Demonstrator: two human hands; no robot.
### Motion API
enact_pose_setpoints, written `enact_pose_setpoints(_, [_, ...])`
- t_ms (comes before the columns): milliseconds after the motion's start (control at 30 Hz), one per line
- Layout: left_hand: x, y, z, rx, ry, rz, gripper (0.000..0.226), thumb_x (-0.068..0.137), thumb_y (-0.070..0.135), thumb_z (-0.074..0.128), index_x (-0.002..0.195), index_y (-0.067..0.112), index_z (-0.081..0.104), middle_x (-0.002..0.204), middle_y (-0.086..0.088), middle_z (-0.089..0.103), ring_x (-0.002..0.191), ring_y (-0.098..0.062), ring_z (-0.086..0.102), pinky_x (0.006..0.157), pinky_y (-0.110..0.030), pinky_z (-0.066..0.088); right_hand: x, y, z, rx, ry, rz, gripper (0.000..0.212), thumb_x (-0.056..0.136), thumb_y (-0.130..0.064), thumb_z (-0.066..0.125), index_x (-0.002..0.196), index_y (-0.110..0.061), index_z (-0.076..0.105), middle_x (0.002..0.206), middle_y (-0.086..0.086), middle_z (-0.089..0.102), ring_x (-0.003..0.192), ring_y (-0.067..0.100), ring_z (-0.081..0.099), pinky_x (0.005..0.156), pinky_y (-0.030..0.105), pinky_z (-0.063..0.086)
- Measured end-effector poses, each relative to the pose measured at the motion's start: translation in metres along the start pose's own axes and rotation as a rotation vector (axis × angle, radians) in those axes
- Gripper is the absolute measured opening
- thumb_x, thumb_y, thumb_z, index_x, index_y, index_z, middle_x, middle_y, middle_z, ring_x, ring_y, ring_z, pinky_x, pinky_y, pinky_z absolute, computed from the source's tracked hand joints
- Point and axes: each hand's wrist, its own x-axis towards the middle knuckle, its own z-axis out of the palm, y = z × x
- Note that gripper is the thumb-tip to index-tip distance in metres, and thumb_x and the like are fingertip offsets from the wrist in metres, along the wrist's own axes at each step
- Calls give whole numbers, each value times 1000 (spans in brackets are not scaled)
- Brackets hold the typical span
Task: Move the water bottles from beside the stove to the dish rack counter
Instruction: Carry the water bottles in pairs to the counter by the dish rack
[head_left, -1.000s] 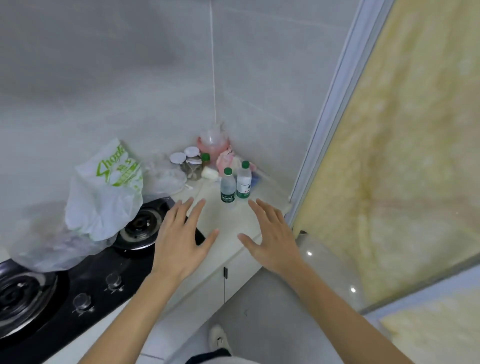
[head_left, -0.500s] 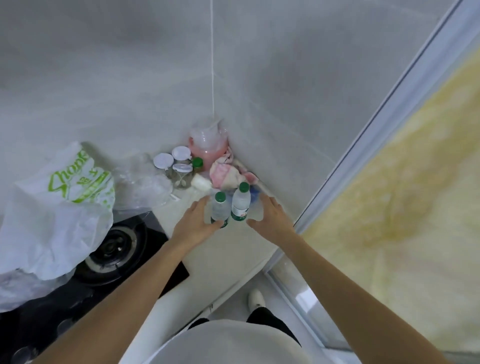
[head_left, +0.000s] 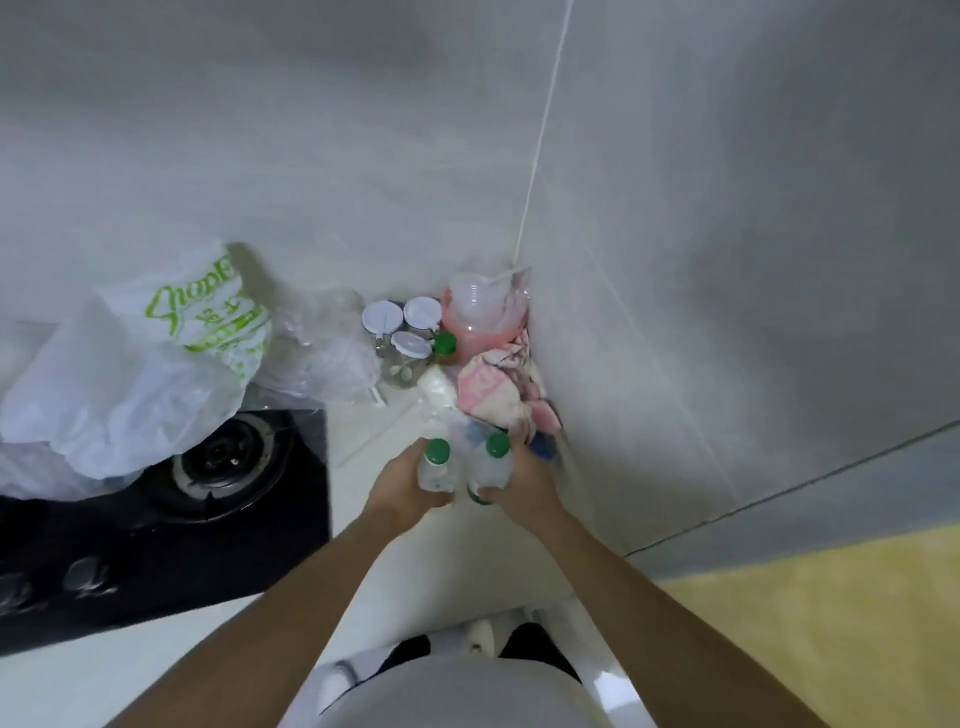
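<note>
Water bottles, two green-capped ones, sit side by side on the white counter (head_left: 363, 431) right of the stove (head_left: 218, 467): left hand (head_left: 400, 488) wraps the left bottle (head_left: 435, 467), right hand (head_left: 524, 483) wraps the right bottle (head_left: 491, 465), fingers curled tight round each.

The white worktop (head_left: 358, 431) is running from the lower left into the tiled wall corner. A black gas stove (head_left: 171, 525) is sitting on its left part, and a white plastic bag with green lettering (head_left: 130, 374) is lying over the stove's rear burner. A crumpled clear plastic bag (head_left: 322, 353) is resting just beside it. Three white-lidded glass jars (head_left: 402, 327) are standing grouped toward the corner, near a pink-tinted container (head_left: 483, 317) occupying the corner itself. A pink-and-white cloth (head_left: 493, 389) is lying bunched against the right wall.
</note>
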Motion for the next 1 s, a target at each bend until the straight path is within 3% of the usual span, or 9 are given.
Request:
enact_pose_setpoints(167, [-36, -17, -15, -139, 141, -107, 47, 59, 35, 88, 100, 39, 64, 95, 10, 74, 90, -18, 72, 79, -41, 60, -3, -12, -4, -39, -69, -27, 66, 65, -38, 82, 125, -45, 55, 116, -14, 69, 109, 9, 65, 94, 36, 55])
enact_pose_setpoints(300, [-93, -28, -51, -316, 317, -133, 45, 66, 21, 96, 100, 30, 68, 96, 3, 75, 86, -13, 70, 71, -29, 57, -5, -53, 1, 40, -131, -78, 44, 70, -20, 87, 109, -28, 67, 103, -15, 74, 98, 2, 69, 89, 31, 56])
enact_pose_setpoints(367, [-127, -37, -76, -405, 391, -158, 47, 65, 20, 99, 103, 24, 71, 95, -2, 77, 85, -16, 73, 68, -33, 61, -6, -79, 13, 103, -166, -110, 41, 71, -13, 89, 104, -23, 66, 97, -8, 76, 92, 6, 73, 82, 32, 59])
enact_pose_setpoints(500, [-211, -49, -121, -565, 550, -148, 41, 75, 9, 92, 110, 13, 73, 105, -4, 80, 96, -17, 77, 77, -26, 60, -25, -148, 55, 296, -305, -181, 39, 77, 4, 86, 104, -17, 66, 90, -9, 79, 83, 2, 74, 71, 18, 55])
enact_pose_setpoints(600, [-282, -63, -150, -669, 719, -144, 39, 73, 20, 94, 108, 16, 75, 103, 0, 81, 95, -14, 77, 78, -24, 56, -61, -208, 96, 428, -445, -249, 37, 82, 1, 83, 114, -10, 68, 99, -2, 80, 92, 12, 76, 73, 18, 56])
enact_pose_setpoints(733, [-384, -97, -183, -765, 916, -126, 59, 61, 48, 89, 110, 18, 77, 108, -7, 80, 102, -29, 76, 91, -43, 56, -136, -286, 156, 595, -632, -309, 43, 79, -13, 81, 119, -5, 67, 99, 0, 79, 92, 10, 75, 76, 18, 55])
enact_pose_setpoints(833, [-465, -116, -202, -817, 1062, -97, 69, 59, 50, 86, 114, 12, 73, 101, -6, 81, 85, -21, 79, 78, -34, 61, -202, -335, 208, 658, -770, -293, 47, 77, -26, 80, 118, -7, 69, 103, 6, 78, 95, 16, 74, 79, 25, 55])
enact_pose_setpoints(933, [-540, -140, -213, -854, 1204, -116, 68, 61, 52, 86, 118, 16, 72, 106, -7, 81, 96, -27, 78, 84, -39, 61, -269, -375, 265, 687, -925, -264, 43, 79, -28, 77, 117, -10, 69, 104, 11, 76, 95, 23, 74, 81, 34, 57])
enact_pose_setpoints(1000, [-589, -154, -217, -890, 1319, -136, 59, 68, 45, 90, 116, 15, 73, 104, -6, 81, 94, -26, 78, 75, -31, 60, -315, -398, 302, 686, -1034, -251, 41, 80, -27, 76, 117, -11, 69, 100, 10, 75, 91, 22, 73, 77, 31, 58])
